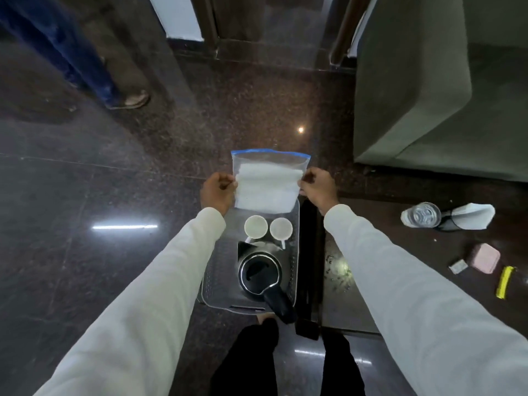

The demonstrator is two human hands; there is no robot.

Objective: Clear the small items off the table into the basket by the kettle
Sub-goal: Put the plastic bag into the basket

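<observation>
A clear zip bag [268, 184] with a blue top strip and white folded contents hangs upright over the far end of the grey basket [210, 284]. My left hand [217, 191] pinches its left edge and my right hand [317, 190] pinches its right edge. Inside the basket stand a black kettle [261, 274] and two white cups [255, 227] [281, 227]. On the dark table [385, 252] to the right lie a clear bottle [421, 215], a white folded paper [474, 215], a pink case [485, 258], a small sachet [458, 266] and a yellow-capped item [504, 281].
The basket sits on the dark polished floor to the left of the table's edge. A green sofa [414, 90] stands at the back right. Another person's legs and shoe [134, 100] are at the far left. My own dark trouser legs show below.
</observation>
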